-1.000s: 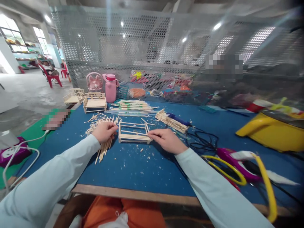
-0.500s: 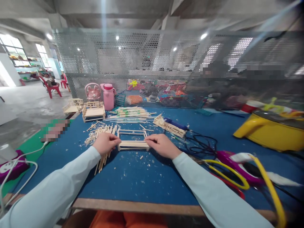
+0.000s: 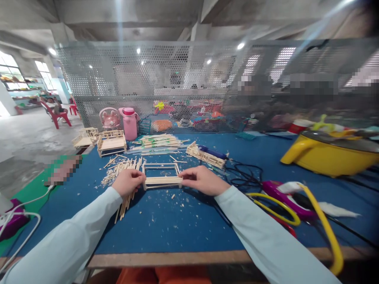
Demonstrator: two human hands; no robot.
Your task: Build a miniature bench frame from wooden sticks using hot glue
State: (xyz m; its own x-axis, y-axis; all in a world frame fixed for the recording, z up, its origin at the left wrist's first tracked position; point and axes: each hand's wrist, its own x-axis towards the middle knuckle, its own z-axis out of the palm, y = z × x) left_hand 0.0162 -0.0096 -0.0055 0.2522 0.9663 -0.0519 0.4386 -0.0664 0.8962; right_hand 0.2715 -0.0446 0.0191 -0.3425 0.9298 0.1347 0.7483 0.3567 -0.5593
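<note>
A small frame of pale wooden sticks (image 3: 163,181) stands on the blue table between my hands, with several sticks laid side by side along its near part. My left hand (image 3: 129,183) pinches its left end, fingers closed. At the right end, my right hand (image 3: 204,180) has thumb and fingers closed on the frame's corner. Loose sticks (image 3: 126,205) lie under and beside my left hand. Behind them is a heap of short stick pieces (image 3: 111,173).
Two finished stick models (image 3: 111,142), a pink flask (image 3: 129,124) and a stick bundle (image 3: 161,141) stand behind. A blue glue gun (image 3: 211,152) rests by another stick model. At right are a yellow pan (image 3: 331,156), purple power strip (image 3: 274,189) and cables.
The view has shifted a little, so most things appear slightly further left. Both hands stay at the ends of the frame; the fingers of my right hand sit slightly differently at its corner.
</note>
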